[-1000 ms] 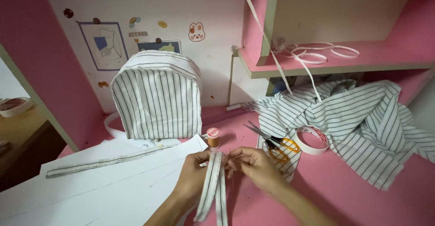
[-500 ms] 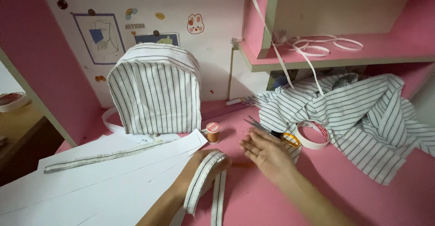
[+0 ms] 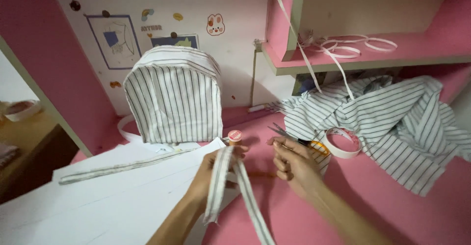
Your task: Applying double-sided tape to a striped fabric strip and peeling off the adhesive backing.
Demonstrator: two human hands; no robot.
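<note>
left hand fingers pinched | right hand fingers loosely spread

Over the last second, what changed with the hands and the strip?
The right hand let go of the striped fabric strip and moved right, toward the scissors. The left hand alone now holds the strip, looped over its fingers. Striped backpack, tape roll and paper stayed.

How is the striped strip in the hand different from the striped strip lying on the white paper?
The held strip is folded over the left hand and hangs in two tails; the strip on the paper lies flat and nearly straight, touched by no hand. The held strip looks wider, the flat one narrower. The right hand hovers beside the held strip. Both are white fabric with dark stripes.
</note>
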